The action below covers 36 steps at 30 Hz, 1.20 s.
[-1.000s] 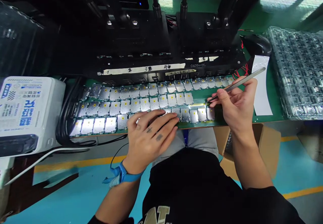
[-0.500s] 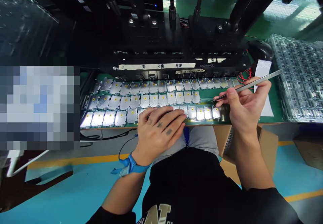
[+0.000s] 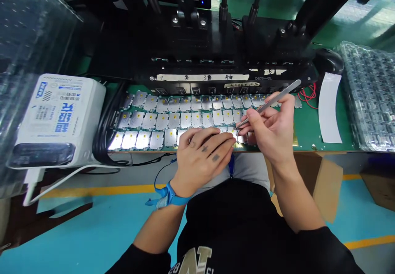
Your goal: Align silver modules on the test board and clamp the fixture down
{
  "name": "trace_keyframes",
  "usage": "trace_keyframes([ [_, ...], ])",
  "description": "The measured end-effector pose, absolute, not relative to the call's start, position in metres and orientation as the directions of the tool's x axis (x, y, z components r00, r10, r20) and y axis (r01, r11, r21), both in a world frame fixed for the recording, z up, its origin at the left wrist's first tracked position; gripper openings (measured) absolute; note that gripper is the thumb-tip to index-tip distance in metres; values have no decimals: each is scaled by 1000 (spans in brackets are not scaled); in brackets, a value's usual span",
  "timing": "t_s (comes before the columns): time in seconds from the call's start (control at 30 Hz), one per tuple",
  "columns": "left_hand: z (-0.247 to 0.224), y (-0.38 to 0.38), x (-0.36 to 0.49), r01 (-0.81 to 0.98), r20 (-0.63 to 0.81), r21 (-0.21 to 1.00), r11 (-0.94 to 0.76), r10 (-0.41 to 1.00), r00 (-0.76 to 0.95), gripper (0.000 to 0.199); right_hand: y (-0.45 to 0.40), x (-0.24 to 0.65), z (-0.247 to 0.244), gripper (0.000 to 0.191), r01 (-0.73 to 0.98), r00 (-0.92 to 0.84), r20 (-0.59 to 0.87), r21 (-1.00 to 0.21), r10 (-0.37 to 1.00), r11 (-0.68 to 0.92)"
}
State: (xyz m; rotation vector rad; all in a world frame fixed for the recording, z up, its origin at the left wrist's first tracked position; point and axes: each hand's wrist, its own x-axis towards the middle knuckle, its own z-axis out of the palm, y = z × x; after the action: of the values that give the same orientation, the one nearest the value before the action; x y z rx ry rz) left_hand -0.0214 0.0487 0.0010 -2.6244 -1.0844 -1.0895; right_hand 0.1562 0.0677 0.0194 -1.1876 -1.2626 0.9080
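Note:
Three rows of small silver boards, each with a yellow mark, lie along the front of the green bench; the front row [image 3: 142, 139], middle row [image 3: 162, 120] and back row [image 3: 149, 102] run left to right. My left hand [image 3: 202, 161] lies palm down over the front row, fingers stretched out, hiding the boards beneath. A blue wrist strap [image 3: 169, 196] circles that wrist. Tweezers [image 3: 280, 94] are held in my right hand [image 3: 276, 138], their tips pointing down at a front-row board beside the left fingertips. Whether the tips grip anything is too small to tell.
Behind the rows stands a black machine with switches and a numbered label strip [image 3: 202, 77]. To the right are a white paper strip [image 3: 330, 109], red wires [image 3: 308, 97], a black mouse [image 3: 330, 61] and clear plastic trays [image 3: 370, 97]. A white device [image 3: 61, 117] with cables stands left.
My right hand has moved left with the tweezers, from the right end of the rows to beside my left fingertips. My left hand stays on the front row while the view shifts slightly.

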Motion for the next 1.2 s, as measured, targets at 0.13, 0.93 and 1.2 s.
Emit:
trace_keyframes([
  [0.13,0,49,-22,639,655,175,-749,573,492,24,68,157,14,37,131,137,183,-978,974,165],
  [0.93,1,49,-21,641,651,186,-744,582,486,25,65,155,19,42,133,160,109,-987,981,87],
  [1.2,2,49,-21,646,658,177,-742,577,483,23,65,155,18,42,123,165,121,-987,979,101],
])
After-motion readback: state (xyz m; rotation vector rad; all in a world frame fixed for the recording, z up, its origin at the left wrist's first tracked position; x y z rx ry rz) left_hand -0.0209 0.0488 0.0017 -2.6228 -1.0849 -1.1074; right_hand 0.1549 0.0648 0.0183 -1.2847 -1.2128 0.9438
